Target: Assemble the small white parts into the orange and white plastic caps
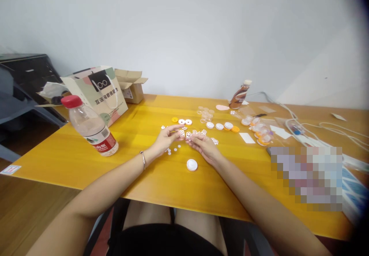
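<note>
My left hand (165, 140) is closed, its thumb and fingers pinching a small white openwork plastic piece (181, 133). Just to the right, my right hand (204, 145) pinches a similar white openwork piece (188, 135). The two pieces are held side by side above the table, with a narrow gap between them. More such cut-out pieces (203, 132) lie behind and beside my right hand. A round white lid-like disc (191, 165) rests on the table nearer to me. Several tiny white discs (175, 149) are scattered near my left hand.
Behind my hands are white rings (188, 122), a yellow ring (175, 120), clear rings (208, 114) and white round caps (219, 126). A water bottle (93, 129) and paper bag (111, 94) stand left. A brown drink bottle (239, 96), white card (247, 138) and cables (291, 113) are right.
</note>
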`<action>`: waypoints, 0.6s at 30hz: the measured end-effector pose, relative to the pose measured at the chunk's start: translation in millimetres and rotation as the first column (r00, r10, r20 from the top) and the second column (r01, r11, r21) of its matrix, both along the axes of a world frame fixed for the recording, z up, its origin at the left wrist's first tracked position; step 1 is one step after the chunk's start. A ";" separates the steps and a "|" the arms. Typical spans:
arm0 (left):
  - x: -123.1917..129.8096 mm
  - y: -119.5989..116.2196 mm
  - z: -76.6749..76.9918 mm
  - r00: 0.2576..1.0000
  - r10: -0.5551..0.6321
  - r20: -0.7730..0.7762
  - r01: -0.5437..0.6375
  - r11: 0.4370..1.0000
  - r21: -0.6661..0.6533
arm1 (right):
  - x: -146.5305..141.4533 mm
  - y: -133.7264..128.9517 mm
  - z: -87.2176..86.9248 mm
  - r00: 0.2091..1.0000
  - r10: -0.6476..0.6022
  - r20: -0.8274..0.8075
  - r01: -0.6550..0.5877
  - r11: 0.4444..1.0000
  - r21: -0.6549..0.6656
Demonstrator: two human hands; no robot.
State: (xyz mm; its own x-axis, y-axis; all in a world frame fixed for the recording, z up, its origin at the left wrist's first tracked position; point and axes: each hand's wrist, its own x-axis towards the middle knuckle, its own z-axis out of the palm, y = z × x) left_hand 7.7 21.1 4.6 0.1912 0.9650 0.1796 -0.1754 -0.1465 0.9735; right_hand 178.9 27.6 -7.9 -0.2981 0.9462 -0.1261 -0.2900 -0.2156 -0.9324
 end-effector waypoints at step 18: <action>-0.1 -0.1 -3.6 0.845 0.187 -0.501 0.097 0.868 0.487 | -3.1 -1.5 -3.2 0.998 0.056 0.039 -0.055 0.998 -0.039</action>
